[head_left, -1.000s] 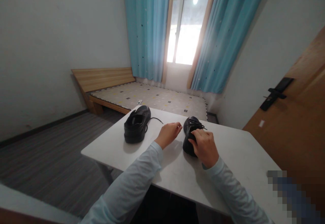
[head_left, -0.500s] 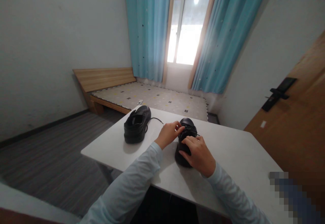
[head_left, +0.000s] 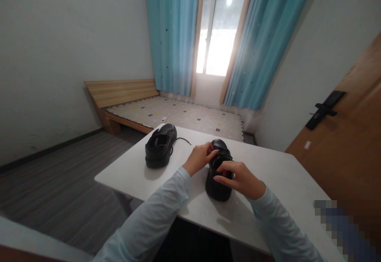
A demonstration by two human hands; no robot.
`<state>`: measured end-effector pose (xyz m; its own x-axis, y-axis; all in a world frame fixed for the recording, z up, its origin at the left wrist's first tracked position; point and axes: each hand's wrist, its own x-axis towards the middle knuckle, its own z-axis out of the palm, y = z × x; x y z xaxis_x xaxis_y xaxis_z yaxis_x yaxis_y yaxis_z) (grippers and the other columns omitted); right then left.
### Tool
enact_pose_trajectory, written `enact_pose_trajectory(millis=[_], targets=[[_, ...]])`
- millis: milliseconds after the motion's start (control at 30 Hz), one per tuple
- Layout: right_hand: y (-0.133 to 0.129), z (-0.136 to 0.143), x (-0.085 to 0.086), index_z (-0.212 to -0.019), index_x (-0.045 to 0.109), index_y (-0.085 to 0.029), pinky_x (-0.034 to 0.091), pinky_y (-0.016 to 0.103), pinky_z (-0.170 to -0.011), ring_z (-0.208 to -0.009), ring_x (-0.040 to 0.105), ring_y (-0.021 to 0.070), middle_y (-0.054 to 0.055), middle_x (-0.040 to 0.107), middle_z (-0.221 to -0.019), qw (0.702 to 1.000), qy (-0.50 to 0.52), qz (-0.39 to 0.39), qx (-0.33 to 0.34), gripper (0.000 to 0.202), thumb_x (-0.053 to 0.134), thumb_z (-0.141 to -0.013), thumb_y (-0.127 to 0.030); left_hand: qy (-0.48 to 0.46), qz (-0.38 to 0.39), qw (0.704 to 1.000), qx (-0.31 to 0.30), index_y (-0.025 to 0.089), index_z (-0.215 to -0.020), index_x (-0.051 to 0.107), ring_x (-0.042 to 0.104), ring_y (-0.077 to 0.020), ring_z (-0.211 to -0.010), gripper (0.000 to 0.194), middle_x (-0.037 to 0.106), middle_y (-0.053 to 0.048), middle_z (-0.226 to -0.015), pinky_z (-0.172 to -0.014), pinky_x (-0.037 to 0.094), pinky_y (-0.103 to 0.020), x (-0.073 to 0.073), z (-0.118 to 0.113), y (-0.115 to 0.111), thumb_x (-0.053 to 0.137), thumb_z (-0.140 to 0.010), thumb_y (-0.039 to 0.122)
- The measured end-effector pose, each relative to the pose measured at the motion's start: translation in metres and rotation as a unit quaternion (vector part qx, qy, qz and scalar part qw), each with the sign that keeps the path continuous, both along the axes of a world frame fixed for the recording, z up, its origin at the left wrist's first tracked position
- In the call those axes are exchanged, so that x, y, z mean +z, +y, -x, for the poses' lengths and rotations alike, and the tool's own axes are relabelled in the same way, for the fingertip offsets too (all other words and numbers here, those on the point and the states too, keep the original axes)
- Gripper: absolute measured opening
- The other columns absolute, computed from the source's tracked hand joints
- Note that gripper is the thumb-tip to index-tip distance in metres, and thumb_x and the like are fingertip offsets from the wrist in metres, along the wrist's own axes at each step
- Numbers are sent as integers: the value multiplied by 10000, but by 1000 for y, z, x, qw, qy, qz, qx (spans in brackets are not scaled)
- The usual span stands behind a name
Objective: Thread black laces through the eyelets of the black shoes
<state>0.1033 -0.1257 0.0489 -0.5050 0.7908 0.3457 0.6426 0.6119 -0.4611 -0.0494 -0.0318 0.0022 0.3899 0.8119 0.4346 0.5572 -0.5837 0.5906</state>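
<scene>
A black lace-up shoe [head_left: 218,188] stands on the white table [head_left: 268,182], toe pointing away from me. My left hand [head_left: 200,158] is at the left side of its lacing, thumb and fingertips pinched at the shoelace [head_left: 220,155]; the exact hold is partly hidden by the fingers. Over the shoe's opening and its right side hovers my right hand [head_left: 244,179], with a gap between thumb and curved fingers and nothing visible between them. To the left, a second black shoe [head_left: 159,147] rests apart, its loose lace [head_left: 183,139] trailing rightward on the table.
Beyond the table is a bed with a patterned mattress [head_left: 190,115]; a small white object [head_left: 164,119] lies on it. A wooden door [head_left: 342,135] with a black handle is at the right. Blue curtains [head_left: 175,36] flank the window. A pixelated patch covers the lower right.
My right hand has shifted right and slightly toward me, its thumb and fingers spreading apart. More of the near shoe's opening and heel shows. My left hand stays at the lacing.
</scene>
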Motion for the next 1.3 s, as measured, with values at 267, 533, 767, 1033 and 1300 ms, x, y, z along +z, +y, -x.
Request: enact_pose_trajectory(millis=[267, 533, 767, 1033, 1300], targets=[[22, -31, 3, -654, 657, -171, 434, 274, -597, -589, 552, 147, 23, 614, -604, 967, 152, -94, -180, 281, 587, -792, -406, 3, -9, 1000, 7, 167, -817, 562, 598, -128, -619, 293, 635, -18, -700, -591, 443, -228, 1, 1, -1, 479, -844, 447], [41, -47, -16, -656, 676, -162, 446, 279, -569, -561, 550, 143, 29, 615, -597, 961, 162, -75, -212, 350, 579, -768, -479, 3, -15, 1000, 7, 167, -875, 568, 609, -142, -671, 294, 647, -33, -749, -631, 452, -241, -1, 1, -2, 459, -857, 440], [46, -43, -31, -775, 533, -179, 457, 251, -546, -575, 519, 118, -15, 548, -642, 976, 168, -8, -140, 320, 679, -693, -452, -7, -26, 1000, -14, 167, -916, 576, 588, -138, -669, 322, 624, -24, -727, -663, 449, -251, 1, 2, -5, 456, -854, 460], [42, -35, -32, -708, 509, -184, 472, 259, -593, -711, 525, 139, 22, 512, -784, 984, 139, -59, -99, 215, 587, -791, -366, -12, -15, 999, -46, 181, -1018, 565, 574, -155, -776, 486, 582, -41, -888, -702, 475, -269, -3, 5, -2, 652, -675, 514], [43, -37, -32, -665, 531, -189, 481, 268, -611, -786, 557, 164, 42, 559, -834, 969, 225, -25, -104, 229, 613, -766, -377, -48, 4, 998, -45, 179, -987, 579, 579, -142, -753, 375, 566, -39, -897, -673, 509, -270, -4, 3, -3, 651, -693, 401]])
